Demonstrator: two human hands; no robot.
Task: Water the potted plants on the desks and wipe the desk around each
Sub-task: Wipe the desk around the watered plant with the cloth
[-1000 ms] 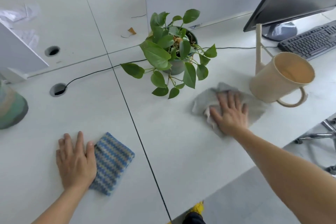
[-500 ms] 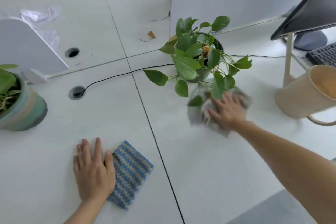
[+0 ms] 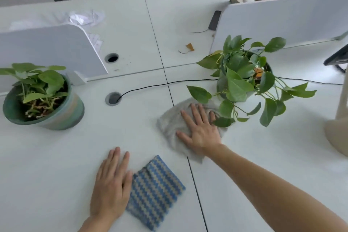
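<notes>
The right hand (image 3: 200,130) is laid flat on the grey cloth (image 3: 169,126), fingers straight and spread, just in front of the leafy potted plant (image 3: 239,81), whose low leaves hang close over it. The left hand (image 3: 111,182) is laid flat on the white desk (image 3: 56,156), fingers straight, touching the striped blue cloth (image 3: 156,192). A second plant in a green pot (image 3: 62,115) is seen far left.
</notes>
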